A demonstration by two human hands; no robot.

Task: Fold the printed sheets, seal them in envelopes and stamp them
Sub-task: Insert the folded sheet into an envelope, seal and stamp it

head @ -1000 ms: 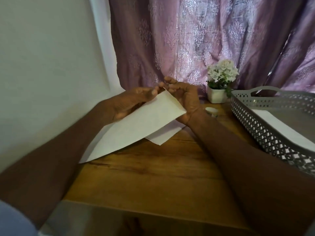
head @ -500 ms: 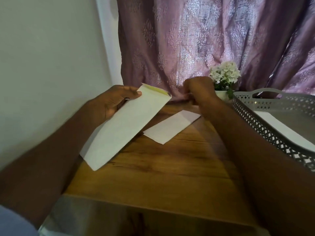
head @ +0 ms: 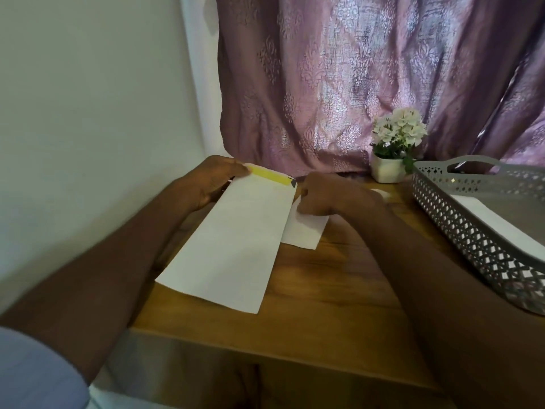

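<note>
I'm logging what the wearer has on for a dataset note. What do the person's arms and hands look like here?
Both forearms are bare down to the wrists. The left hand and right hand wear no gloves; no rings, watch or bracelets are visible, though the picture is somewhat blurred. A light blue-grey sleeve covers the left upper arm at the lower left corner. No right sleeve is in view.

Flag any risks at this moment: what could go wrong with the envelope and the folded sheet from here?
The left hand holds the envelope only at its top corner, so it could sag or slip during loading. The exposed yellow adhesive strip might catch the folded sheet that the right hand grips, and the sheet's corners could crumple at the mouth.
</note>
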